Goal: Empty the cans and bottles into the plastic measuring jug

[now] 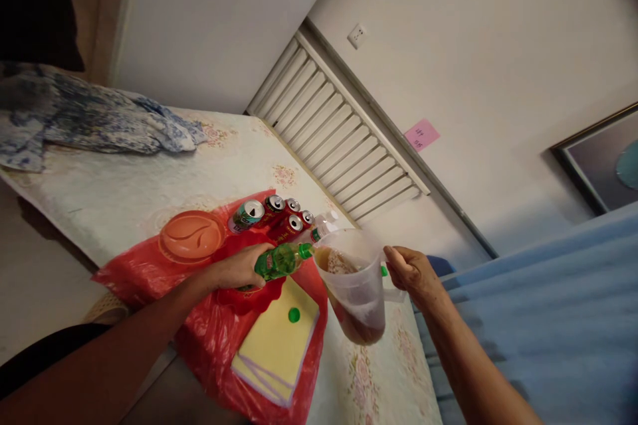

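Observation:
My left hand [242, 267] is wrapped around a green plastic bottle [283, 260], tilted so that its open neck meets the rim of a clear plastic pitcher [355, 279]. Brown liquid with some foam lies inside the pitcher, which leans to one side. By its handle, my right hand [409, 270] grips the pitcher. Below the bottle, a green bottle cap [294, 315] rests on a folded yellow cloth [279, 345]. Part of a red scalloped dish [232, 302] shows beneath my left hand.
Red plastic sheeting [209, 352] covers part of the flowered tablecloth [361, 378]. Several opened drink cans [248, 215] stand behind the bottle, near an orange lidded container [192, 236]. A patterned cloth [109, 113] lies far left. A radiator [339, 133] lines the wall; a blue curtain [538, 319] hangs right.

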The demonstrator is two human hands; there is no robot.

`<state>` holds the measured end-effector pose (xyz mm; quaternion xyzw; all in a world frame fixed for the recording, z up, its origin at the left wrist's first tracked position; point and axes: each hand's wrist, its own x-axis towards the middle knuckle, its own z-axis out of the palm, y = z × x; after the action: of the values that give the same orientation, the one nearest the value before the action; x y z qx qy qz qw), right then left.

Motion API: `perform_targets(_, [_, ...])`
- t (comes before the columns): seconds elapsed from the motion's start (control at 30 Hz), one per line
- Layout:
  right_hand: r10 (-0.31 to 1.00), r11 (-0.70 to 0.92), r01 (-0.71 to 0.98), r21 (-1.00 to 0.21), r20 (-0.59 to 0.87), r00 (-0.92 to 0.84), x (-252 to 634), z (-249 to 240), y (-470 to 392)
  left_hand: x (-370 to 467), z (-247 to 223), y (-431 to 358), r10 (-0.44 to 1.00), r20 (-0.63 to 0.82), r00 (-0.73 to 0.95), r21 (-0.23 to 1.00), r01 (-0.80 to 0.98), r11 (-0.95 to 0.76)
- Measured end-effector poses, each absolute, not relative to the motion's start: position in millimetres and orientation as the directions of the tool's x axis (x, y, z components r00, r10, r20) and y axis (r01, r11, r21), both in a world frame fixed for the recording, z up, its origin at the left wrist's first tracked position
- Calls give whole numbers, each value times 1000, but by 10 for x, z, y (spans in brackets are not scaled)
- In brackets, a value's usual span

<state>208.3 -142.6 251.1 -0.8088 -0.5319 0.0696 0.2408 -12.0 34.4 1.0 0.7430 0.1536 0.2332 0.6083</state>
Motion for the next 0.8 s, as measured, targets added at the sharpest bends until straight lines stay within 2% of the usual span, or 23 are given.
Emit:
perform_targets(0.27, [889, -327, 831, -450, 152, 432, 2083, 2511, -1425, -147, 66, 322, 509, 154, 847, 980, -64, -190])
perform_targets(0.5, [886, -323, 806, -496, 141, 441, 2089, 2461, -1457, -127, -3, 340, 514, 162, 842, 977, -63, -205])
perform_targets(0.57, [878, -322, 770, -550, 130, 460, 2107, 2402, -1490, -128, -9, 337, 512, 155, 845, 977, -55, -205])
perform_targets(0.67, [866, -292, 652, -700, 95, 491, 2154, 2272, -1554, -138, 20, 329, 512, 148, 846, 981, -62, -181])
perform_targets(0.8, [842, -166, 450, -878, 112, 528, 2180, 2066, -1616, -168, 77, 341, 521, 159, 838, 985, -97, -145])
